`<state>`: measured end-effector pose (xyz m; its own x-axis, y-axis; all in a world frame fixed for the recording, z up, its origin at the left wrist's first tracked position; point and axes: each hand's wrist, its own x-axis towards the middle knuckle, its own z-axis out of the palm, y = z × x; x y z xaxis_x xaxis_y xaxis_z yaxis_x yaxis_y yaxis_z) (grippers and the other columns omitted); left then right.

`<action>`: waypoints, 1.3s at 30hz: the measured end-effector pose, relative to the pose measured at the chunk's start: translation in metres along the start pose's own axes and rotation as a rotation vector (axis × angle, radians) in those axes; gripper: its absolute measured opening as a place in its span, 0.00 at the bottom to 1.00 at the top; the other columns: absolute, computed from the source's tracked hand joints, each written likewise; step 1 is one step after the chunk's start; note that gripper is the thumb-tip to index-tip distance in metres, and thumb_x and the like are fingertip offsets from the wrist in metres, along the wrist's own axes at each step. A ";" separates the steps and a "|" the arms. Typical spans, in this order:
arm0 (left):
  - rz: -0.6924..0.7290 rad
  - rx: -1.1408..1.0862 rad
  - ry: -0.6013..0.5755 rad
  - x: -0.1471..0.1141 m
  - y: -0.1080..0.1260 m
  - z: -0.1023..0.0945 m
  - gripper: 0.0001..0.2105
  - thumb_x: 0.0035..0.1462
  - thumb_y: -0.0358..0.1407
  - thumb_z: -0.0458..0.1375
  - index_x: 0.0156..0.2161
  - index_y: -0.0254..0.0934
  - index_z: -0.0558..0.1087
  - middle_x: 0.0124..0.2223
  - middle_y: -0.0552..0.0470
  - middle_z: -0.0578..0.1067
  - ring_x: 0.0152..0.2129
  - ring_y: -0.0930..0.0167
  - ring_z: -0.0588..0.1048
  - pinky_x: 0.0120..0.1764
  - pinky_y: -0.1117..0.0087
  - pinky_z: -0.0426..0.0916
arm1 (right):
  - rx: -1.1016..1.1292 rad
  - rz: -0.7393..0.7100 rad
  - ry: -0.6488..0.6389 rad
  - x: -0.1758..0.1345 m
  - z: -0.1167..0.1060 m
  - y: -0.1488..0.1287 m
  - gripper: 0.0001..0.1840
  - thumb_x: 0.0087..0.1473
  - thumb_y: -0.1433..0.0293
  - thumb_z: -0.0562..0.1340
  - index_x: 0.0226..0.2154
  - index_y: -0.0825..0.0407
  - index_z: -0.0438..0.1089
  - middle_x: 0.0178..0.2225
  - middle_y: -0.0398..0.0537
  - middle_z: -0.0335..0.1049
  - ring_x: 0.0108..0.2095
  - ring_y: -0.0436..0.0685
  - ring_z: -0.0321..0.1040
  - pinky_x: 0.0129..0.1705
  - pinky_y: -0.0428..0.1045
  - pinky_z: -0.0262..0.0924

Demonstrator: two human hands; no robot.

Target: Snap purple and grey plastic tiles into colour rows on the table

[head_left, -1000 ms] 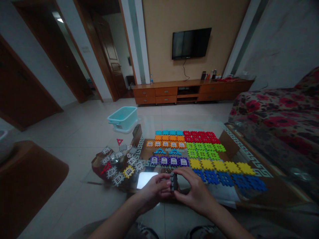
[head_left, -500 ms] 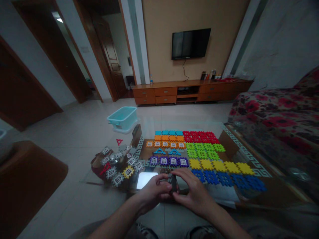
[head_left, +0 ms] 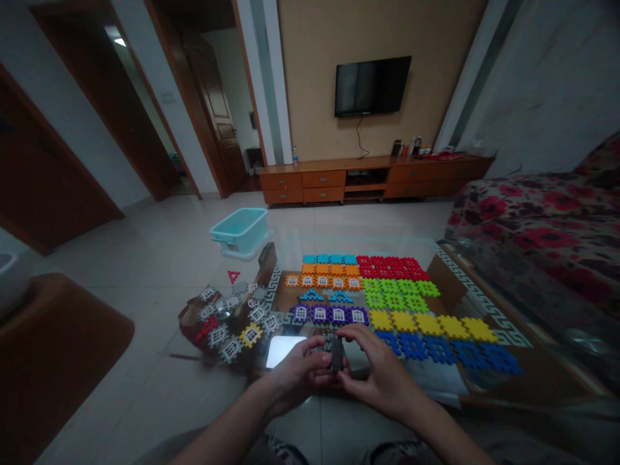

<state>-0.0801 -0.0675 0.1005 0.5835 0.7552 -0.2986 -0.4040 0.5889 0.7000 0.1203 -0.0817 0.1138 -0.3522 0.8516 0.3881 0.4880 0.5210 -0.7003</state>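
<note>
Close to the table's front edge, my left hand pinches a dark grey interlocking block piece between thumb and fingers. My right hand grips the same piece from the other side, its thumb low and its fingertips at the top. The fingers hide part of the piece. Just beyond my hands lies a row of purple window tiles. Yellow tiles and blue tiles lie in rows to the right. Loose grey window tiles and a yellow window tile are scattered on the left.
Orange tiles, red tiles and green tiles form blocks farther back on the glass table. Blue triangular pieces lie among them. A turquoise bin stands at the back left. A flowered sofa is at the right.
The dark grey piece has turned slightly between my hands, showing more of its broad side. The tiles on the table lie as before.
</note>
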 end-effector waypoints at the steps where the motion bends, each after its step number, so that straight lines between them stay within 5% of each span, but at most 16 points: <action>1: 0.002 -0.001 -0.006 0.000 0.000 0.000 0.24 0.45 0.37 0.73 0.46 0.34 0.70 0.39 0.43 0.79 0.38 0.63 0.80 0.45 0.63 0.70 | -0.001 0.001 0.003 0.000 0.000 0.000 0.29 0.44 0.77 0.63 0.51 0.48 0.63 0.48 0.49 0.69 0.49 0.59 0.68 0.51 0.54 0.65; 26: -0.046 0.008 -0.107 -0.003 0.001 0.001 0.23 0.50 0.42 0.68 0.49 0.35 0.70 0.41 0.44 0.77 0.35 0.65 0.78 0.45 0.62 0.68 | -0.206 -0.016 0.027 -0.001 -0.001 0.002 0.27 0.40 0.75 0.63 0.47 0.50 0.65 0.46 0.53 0.71 0.46 0.63 0.69 0.48 0.57 0.66; 32: 0.088 0.412 0.120 0.005 -0.008 -0.008 0.21 0.47 0.45 0.70 0.41 0.35 0.71 0.32 0.53 0.72 0.26 0.73 0.70 0.33 0.71 0.63 | -0.387 -0.038 0.008 -0.003 0.003 0.003 0.25 0.43 0.72 0.64 0.47 0.51 0.67 0.47 0.56 0.73 0.48 0.67 0.69 0.49 0.61 0.64; 39: 0.276 0.822 0.299 0.013 -0.019 -0.020 0.09 0.48 0.36 0.65 0.31 0.35 0.70 0.26 0.57 0.66 0.25 0.73 0.64 0.29 0.72 0.56 | -0.498 -0.040 -0.029 -0.008 0.013 0.003 0.23 0.44 0.72 0.63 0.46 0.53 0.69 0.47 0.57 0.74 0.47 0.68 0.70 0.48 0.61 0.62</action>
<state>-0.0788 -0.0637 0.0703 0.2875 0.9492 -0.1277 0.1930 0.0731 0.9785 0.1135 -0.0875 0.1010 -0.3971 0.8322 0.3870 0.7934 0.5233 -0.3111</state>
